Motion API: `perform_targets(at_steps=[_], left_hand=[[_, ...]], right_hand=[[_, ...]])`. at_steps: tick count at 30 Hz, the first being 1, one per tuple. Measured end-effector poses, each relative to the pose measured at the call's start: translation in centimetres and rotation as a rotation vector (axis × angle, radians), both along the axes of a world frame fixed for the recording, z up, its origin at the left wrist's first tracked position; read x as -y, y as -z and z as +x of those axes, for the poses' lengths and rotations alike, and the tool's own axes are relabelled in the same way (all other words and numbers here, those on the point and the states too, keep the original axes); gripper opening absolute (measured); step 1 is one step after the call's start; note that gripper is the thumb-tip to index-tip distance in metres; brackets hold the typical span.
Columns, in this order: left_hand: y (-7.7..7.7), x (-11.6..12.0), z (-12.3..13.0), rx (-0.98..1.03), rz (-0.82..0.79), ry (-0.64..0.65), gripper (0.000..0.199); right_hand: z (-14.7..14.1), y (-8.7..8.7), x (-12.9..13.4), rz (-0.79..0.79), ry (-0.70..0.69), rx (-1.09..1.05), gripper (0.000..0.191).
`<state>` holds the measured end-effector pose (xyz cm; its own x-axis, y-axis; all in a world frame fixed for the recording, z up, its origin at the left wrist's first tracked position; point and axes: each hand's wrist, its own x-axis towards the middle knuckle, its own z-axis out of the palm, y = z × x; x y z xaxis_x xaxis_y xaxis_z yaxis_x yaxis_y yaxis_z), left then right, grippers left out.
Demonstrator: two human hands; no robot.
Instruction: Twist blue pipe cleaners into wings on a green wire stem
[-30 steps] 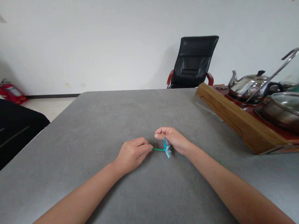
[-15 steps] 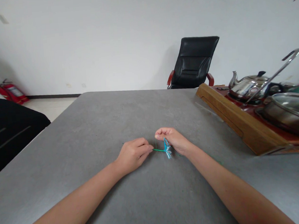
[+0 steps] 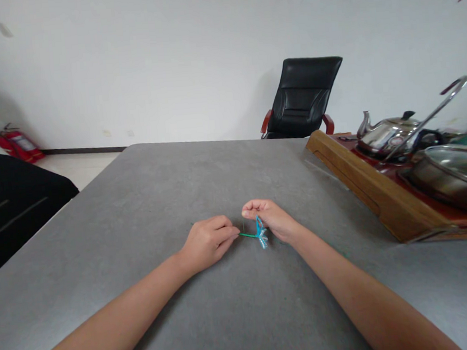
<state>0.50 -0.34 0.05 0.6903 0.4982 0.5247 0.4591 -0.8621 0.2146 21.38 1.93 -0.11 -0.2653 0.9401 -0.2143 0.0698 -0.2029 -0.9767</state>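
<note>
Watching from across the room, and this looks seriously fiddly. The left hand (image 3: 207, 244) has a narrow pinch on the end of a green stem (image 3: 248, 235), thumb and fingers pressed together. The right hand (image 3: 275, 220) has its fingertips closed too, on what looks like a fine thread (image 3: 243, 223) running from the stem up to them. At the stem's other end there's a small light-blue and clear frilly piece (image 3: 262, 238), right beside the right hand's palm side, a bit above or on the gray tabletop (image 3: 201, 183), can't tell which.

What I'd worry about: that thread is super thin, so if the right grip pulls too hard it could snap, or bend the stem, which looks skinny. Too slack and any turns around the stem might loosen. The left grip only has the very tip, so a sideways tug could spin the stem or slip it out. The blue loop sits really close to the right hand's fingers as well, so the thread could easily snag on it, or a knuckle could squash the frilly bits.

Not too bothered about the wooden tray (image 3: 355, 189) with the kettle (image 3: 387, 133) and pot (image 3: 450, 178); it's well apart from both hands, off past the right arm.
</note>
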Motion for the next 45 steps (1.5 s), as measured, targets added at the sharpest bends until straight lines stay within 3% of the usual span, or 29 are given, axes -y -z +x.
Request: perform_targets(at_steps=[6,9,13,18,23,29,35,40,45], left_hand=[[-0.1,0.0,-0.1,-0.041,0.081,-0.015,0.019],[0.0,0.0,0.0,-0.068,0.131,-0.03,0.019],[-0.1,0.0,0.0,-0.078,0.169,-0.065,0.021],[0.2,-0.2,-0.1,-0.034,0.175,-0.183,0.021],[0.2,-0.4,-0.4,0.16,-0.018,-0.345,0.019],[-0.1,-0.4,-0.4,0.289,-0.163,-0.403,0.015],[-0.2,-0.3,-0.3,0.324,-0.201,-0.404,0.013],[-0.1,-0.3,-0.3,0.362,-0.176,-0.343,0.014],[-0.2,-0.3,-0.3,0.344,-0.131,-0.217,0.016]], right_hand=[[0.2,-1.1,0.2,-0.011,-0.015,0.012,0.024],[0.2,-2.2,0.3,0.09,-0.038,0.097,0.021],[-0.1,-4.1,1.1,0.309,-0.072,0.382,0.016],[-1.3,-6.9,3.6,0.717,-0.073,0.848,0.013],[-2.7,-7.3,5.3,0.775,-0.109,1.038,0.014],[-3.5,-5.1,4.8,0.698,-0.094,0.899,0.014],[-3.3,-2.7,3.6,0.46,-0.037,0.635,0.014],[-2.7,-0.5,1.9,0.261,-0.042,0.321,0.013],[-1.9,-0.4,1.3,0.157,0.0,0.146,0.02]])
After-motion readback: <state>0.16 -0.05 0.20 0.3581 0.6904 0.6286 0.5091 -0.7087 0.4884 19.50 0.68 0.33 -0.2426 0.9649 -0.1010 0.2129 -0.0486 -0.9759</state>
